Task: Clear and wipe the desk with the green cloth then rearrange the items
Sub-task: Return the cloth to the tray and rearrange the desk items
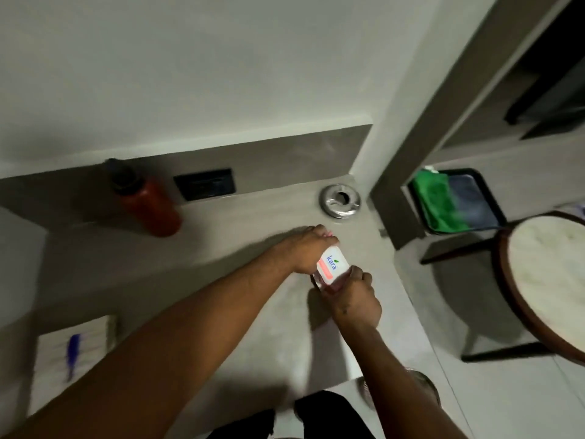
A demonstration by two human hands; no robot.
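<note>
A white pack of wipes (335, 264) with blue "kara" lettering and a pink strip sits low over the grey desk (221, 264), held from both sides. My left hand (305, 248) grips its far left side and my right hand (356, 296) grips its near end. The green cloth (438, 201) lies bunched on a dark tray (489, 191) on a lower surface to the right, beyond the desk's end. A red bottle (152, 204) with a black cap stands at the back left of the desk.
A round metal ashtray (340, 199) sits at the desk's back right corner. A black socket plate (204, 188) is on the back panel. A notepad (72, 353) with a blue pen (73, 351) lies near left. A round marble-topped table (550, 274) stands at right.
</note>
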